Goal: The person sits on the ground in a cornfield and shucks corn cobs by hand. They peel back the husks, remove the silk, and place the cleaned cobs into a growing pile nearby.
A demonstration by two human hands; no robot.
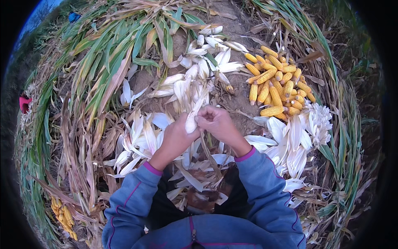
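Note:
My left hand (175,140) grips the lower end of an ear of corn in its pale husk (193,117), whose narrow end points up and away from me. The fingers of my right hand (220,124) pinch the husk along the ear's right side, thumb against it. No yellow kernels show on this ear. Just beyond my hands lies a heap of ears in whitish husks (203,67). Bare yellow corn cobs (273,82) are piled on the soil to the right of that heap. Loose torn husks (143,133) lie left of my left hand.
More stripped husks (292,146) spread below the cob pile. Cut corn stalks with green and dry leaves (121,62) are banked at the left, and others (345,124) run along the right. A smaller pile of yellow cobs (63,216) sits at the lower left.

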